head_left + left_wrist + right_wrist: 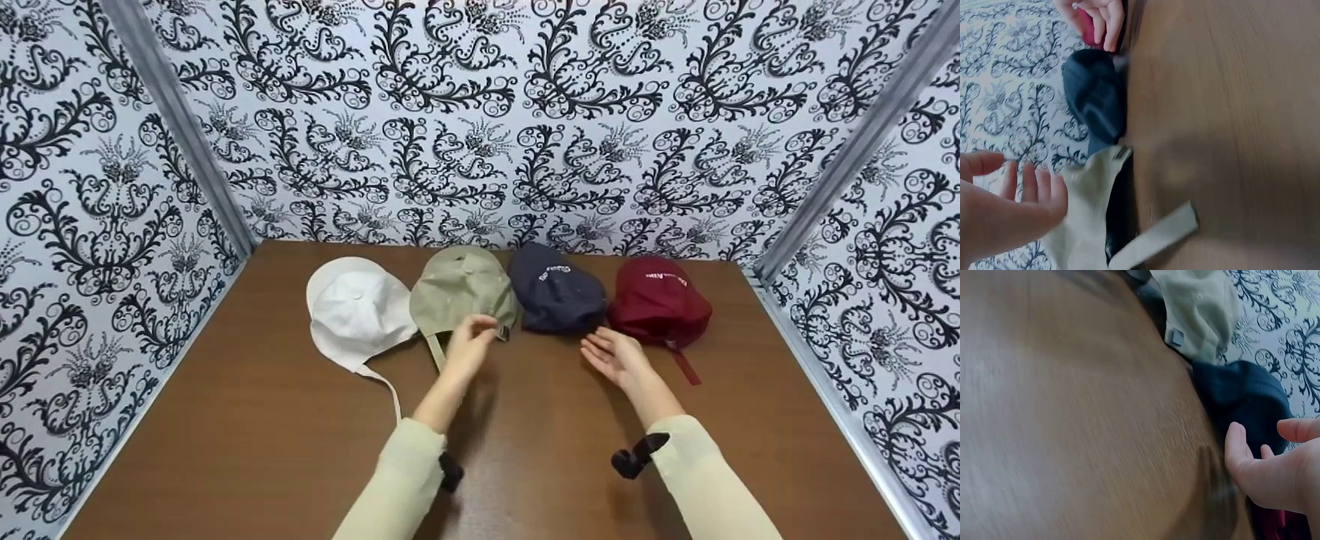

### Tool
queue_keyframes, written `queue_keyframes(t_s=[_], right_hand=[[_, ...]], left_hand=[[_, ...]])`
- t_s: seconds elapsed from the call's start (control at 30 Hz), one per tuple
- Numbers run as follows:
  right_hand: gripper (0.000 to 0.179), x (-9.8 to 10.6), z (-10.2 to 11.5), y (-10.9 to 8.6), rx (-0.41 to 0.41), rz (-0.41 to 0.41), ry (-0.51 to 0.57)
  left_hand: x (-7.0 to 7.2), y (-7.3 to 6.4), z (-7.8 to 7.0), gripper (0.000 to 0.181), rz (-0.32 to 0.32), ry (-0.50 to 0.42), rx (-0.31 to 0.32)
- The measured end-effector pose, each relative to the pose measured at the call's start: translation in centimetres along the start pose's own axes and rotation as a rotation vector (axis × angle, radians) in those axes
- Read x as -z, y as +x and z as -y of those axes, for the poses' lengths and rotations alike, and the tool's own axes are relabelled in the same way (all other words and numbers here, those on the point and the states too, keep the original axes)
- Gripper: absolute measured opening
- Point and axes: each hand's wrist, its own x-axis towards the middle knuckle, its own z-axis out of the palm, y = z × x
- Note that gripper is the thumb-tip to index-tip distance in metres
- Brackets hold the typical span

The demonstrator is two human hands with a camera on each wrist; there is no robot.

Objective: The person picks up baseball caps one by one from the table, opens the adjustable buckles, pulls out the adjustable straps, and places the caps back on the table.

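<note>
Four caps lie in a row along the back of the table: a white cap (pixel 358 307), an olive-green cap (pixel 459 289), a navy cap (pixel 559 292) with white lettering, and a dark red cap (pixel 660 296). My left hand (pixel 471 346) is raised just in front of the olive cap, fingers bent loosely with nothing between them; in the left wrist view that cap (pixel 1086 211) stands beyond the fingertips. My right hand (pixel 616 356) is near the gap between the navy and red caps, its fingers relaxed and holding nothing. The right wrist view shows the navy cap (pixel 1244 402) behind it.
The brown table (pixel 247 420) is bounded at the back by a patterned wall (pixel 480 150), with similar panels on both sides. Straps from the white, olive and red caps trail toward the front. A dark wrist camera (pixel 637 456) sits at the right sleeve.
</note>
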Motion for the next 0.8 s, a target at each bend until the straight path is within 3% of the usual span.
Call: queue_keyframes(t_s=[0.07, 0.17, 0.27, 0.4, 0.43, 0.47, 0.53, 0.63, 0.7, 0.8], right_hand=[[0.057, 0.2, 0.3, 0.2, 0.010, -0.018, -0.015], [0.053, 0.3, 0.6, 0.4, 0.019, -0.059, -0.027], [0.055, 0.2, 0.7, 0.6, 0.022, -0.077, -0.043], [0.061, -0.2, 0.7, 0.8, 0.032, -0.098, -0.041], [0.062, -0.4, 0.8, 0.7, 0.035, -0.099, -0.040], [0.062, -0.4, 0.9, 1.0, 0.035, -0.104, -0.031], [0.060, -0.5, 1.2, 1.2, 0.042, -0.108, -0.026], [0.057, -0.7, 1.6, 1.1, 0.057, -0.122, -0.028], [0.059, -1.0, 1.7, 1.0, 0.074, -0.140, -0.033], [0.066, -1.4, 1.9, 0.8, 0.095, -0.160, -0.037]], left_hand=[[-1.0, 0.5, 0.1, 0.024, 0.075, -0.016, 0.029], [-2.9, 1.7, 1.6, 0.026, 0.158, -0.071, 0.115], [-5.5, 5.1, 7.2, 0.027, 0.188, -0.135, 0.214], [-9.5, 11.2, 16.6, 0.041, 0.179, -0.168, 0.319], [-10.4, 12.3, 17.9, 0.048, 0.167, -0.164, 0.345], [-11.1, 13.0, 18.5, 0.054, 0.158, -0.175, 0.373], [-11.5, 12.7, 16.8, 0.062, 0.142, -0.214, 0.421], [-11.5, 11.7, 13.9, 0.068, 0.110, -0.296, 0.453], [-11.4, 11.4, 12.9, 0.070, 0.082, -0.321, 0.455], [-12.2, 12.9, 14.9, 0.072, 0.049, -0.346, 0.476]])
